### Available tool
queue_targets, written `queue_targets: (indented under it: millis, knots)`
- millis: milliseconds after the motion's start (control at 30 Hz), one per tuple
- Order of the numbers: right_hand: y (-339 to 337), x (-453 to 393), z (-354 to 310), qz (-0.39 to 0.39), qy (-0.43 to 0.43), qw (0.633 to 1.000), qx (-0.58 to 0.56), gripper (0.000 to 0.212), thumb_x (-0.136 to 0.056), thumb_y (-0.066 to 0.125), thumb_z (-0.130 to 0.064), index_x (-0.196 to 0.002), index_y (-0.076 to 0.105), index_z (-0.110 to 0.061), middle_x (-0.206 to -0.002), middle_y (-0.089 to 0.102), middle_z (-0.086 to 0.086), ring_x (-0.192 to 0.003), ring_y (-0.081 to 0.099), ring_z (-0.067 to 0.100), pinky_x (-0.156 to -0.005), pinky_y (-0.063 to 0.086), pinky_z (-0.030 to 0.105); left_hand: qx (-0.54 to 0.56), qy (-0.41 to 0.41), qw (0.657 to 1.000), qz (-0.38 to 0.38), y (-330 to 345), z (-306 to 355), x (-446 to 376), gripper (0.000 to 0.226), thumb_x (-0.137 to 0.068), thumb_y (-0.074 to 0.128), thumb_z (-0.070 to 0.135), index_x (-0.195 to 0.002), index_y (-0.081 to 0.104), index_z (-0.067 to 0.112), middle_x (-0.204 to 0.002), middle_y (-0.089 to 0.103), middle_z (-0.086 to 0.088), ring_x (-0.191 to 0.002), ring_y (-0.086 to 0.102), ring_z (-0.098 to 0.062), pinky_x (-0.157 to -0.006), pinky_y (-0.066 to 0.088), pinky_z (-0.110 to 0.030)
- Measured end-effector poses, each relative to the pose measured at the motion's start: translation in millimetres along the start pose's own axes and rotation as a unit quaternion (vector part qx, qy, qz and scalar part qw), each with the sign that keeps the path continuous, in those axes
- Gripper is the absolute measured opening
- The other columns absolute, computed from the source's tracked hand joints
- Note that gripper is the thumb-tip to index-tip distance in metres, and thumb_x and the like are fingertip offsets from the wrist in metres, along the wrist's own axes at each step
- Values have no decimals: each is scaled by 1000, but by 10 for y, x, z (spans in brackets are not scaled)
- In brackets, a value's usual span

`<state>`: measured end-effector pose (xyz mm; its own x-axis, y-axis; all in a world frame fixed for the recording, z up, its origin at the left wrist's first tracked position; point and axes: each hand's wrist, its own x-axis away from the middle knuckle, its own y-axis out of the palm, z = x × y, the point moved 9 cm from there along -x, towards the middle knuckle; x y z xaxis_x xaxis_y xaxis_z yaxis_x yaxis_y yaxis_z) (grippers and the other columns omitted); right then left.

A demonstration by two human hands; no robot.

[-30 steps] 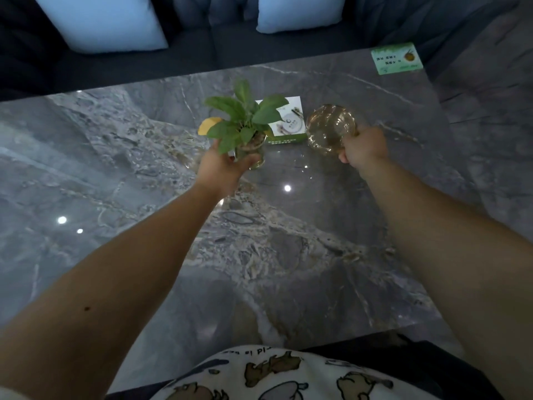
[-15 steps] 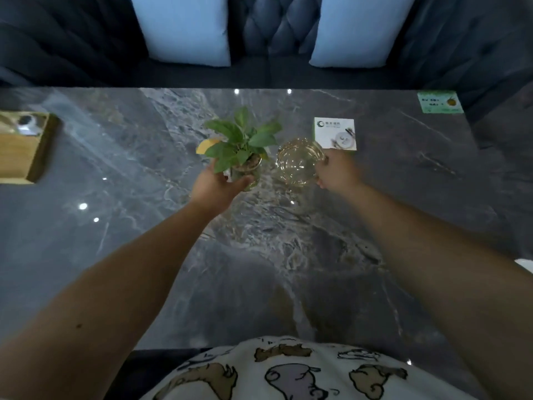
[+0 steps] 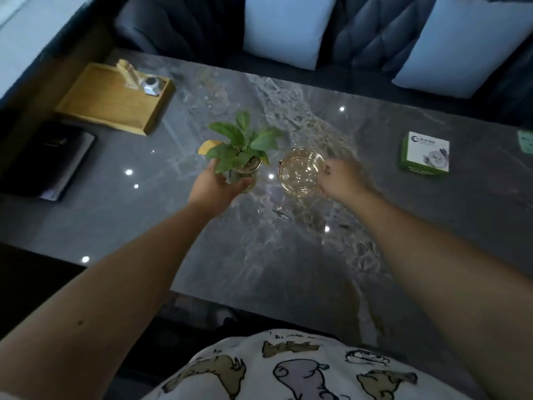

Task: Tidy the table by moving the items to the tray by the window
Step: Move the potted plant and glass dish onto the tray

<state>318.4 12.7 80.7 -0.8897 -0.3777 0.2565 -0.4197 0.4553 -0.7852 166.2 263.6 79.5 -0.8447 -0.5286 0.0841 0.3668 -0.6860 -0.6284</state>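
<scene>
Both loads have travelled left across the counter (image 3: 288,241) since a moment ago, away from the small green box (image 3: 423,155), which now lies well apart to the right. That carries them toward the wooden tray (image 3: 95,105) at the far left, already holding a couple of small items, so delivery looks close. Left hand (image 3: 215,187) has its grip wrapped round the potted plant (image 3: 243,153); right hand (image 3: 340,180) pinches the rim of the glass bowl (image 3: 300,171).

No legible text anywhere.
</scene>
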Motion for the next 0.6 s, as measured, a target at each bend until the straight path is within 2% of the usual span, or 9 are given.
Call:
queue_targets:
  millis: [133, 367, 467, 600]
  knots:
    - [373, 67, -405, -40, -22, 999, -3, 20, -89, 51, -19, -84, 66, -7, -82, 70, 20, -77, 67, 37, -73, 56, 45, -10, -5, 1000, 14, -412, -335, 92, 64, -69, 77, 54, -122, 53, 27, -102, 62, 12, -92, 63, -18, -75, 46, -29]
    - [974, 139, -1167, -87, -60, 994, 18, 22, -92, 52, -24, -86, 64, -6, -85, 70, 19, -81, 66, 35, -76, 55, 43, 14, -14, 999, 36, -1145, -835, 164, 59, -72, 79, 46, -122, 54, 26, -105, 59, 14, -96, 58, -12, -81, 46, -28]
    - [1145, 153, -1448, -93, -76, 992, 26, 25, -93, 50, -23, -87, 66, -5, -81, 70, 18, -76, 67, 34, -70, 55, 39, 23, -12, 999, 30, -1313, -965, 168, 59, -74, 78, 43, -124, 54, 25, -108, 59, 14, -94, 58, -13, -84, 49, -32]
    - [1315, 120, -1711, -116, -95, 988, 41, 25, -93, 51, -24, -83, 65, -7, -72, 69, 14, -69, 66, 30, -61, 47, 30, 18, -13, 999, 25, -1410, -1084, 154, 62, -73, 78, 46, -125, 54, 25, -109, 57, 16, -95, 55, -12, -86, 48, -33]
